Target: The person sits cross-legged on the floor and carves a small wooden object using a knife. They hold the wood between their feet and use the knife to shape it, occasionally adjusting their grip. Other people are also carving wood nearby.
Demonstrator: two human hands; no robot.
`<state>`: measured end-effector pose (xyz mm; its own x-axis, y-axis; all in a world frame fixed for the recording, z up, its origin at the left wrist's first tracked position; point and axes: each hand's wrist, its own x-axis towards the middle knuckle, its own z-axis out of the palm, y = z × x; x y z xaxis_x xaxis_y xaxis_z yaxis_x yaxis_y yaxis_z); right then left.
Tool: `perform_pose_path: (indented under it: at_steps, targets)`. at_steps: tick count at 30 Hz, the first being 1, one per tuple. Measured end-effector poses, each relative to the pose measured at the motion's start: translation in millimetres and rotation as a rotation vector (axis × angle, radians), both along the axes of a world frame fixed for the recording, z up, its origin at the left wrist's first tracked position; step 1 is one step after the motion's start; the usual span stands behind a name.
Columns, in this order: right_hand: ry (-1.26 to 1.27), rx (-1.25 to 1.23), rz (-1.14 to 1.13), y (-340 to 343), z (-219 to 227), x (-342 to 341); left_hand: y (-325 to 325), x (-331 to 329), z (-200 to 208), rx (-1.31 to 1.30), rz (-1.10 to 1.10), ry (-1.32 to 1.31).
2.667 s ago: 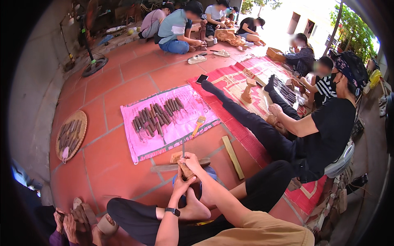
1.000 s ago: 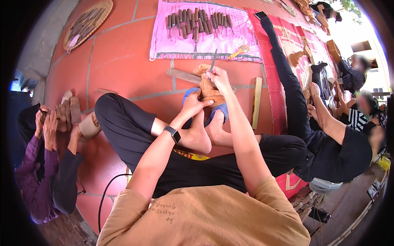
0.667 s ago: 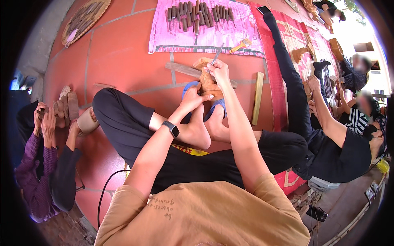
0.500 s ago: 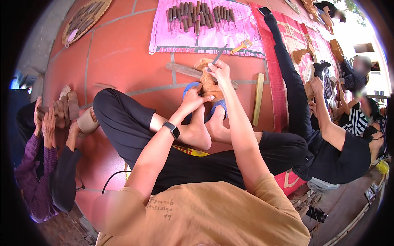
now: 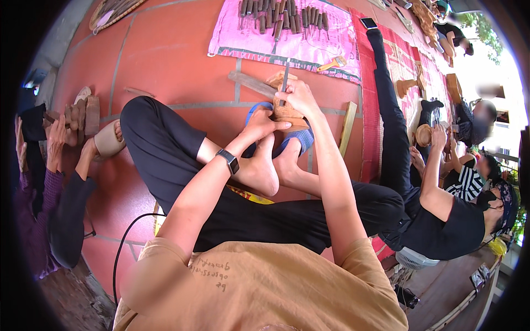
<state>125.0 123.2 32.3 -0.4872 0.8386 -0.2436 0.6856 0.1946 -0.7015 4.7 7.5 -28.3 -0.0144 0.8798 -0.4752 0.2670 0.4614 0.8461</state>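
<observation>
A light brown wood carving (image 5: 291, 122) with a broad base stands between my feet in blue slippers (image 5: 300, 139). On its near left side, my left hand (image 5: 259, 126) grips it, thumb laid across the base. Above it, the fingers of my right hand (image 5: 301, 98) are closed round a slim dark metal tool (image 5: 285, 81), which points away from me and nearly upright; I cannot tell whether it is a file or a chisel blade. The carving's middle is partly hidden by my hands.
A grey-brown plank (image 5: 251, 84) lies behind the carving, a yellowish wood strip (image 5: 348, 129) to the right. Several wood-handled chisels (image 5: 279, 27) and a yellow brush (image 5: 332, 63) rest on a pink sheet (image 5: 232, 41). People sit close on both sides; one at right holds wood (image 5: 423, 135).
The metal tool has turned from slanting right to nearly upright in my right hand. My left hand still grips the carving. The whole view has shifted slightly.
</observation>
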Motion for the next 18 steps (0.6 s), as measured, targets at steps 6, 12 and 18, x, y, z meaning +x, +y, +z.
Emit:
perform_pose_path:
  at_steps: [6, 12, 18]
  targets:
    - [-0.135, 0.047, 0.075, -2.2, -3.1, -3.1, -1.2, 0.7, -3.6, 0.023, 0.027, -0.002]
    - [-0.228, 0.119, 0.057, -6.9, -7.6, -11.7, -4.0, -3.4, 18.5, -0.019, 0.008, -0.044]
    - [-0.251, 0.114, 0.012, -1.3, -9.2, -21.6, -6.3, 1.4, -0.8, 0.056, 0.062, 0.011]
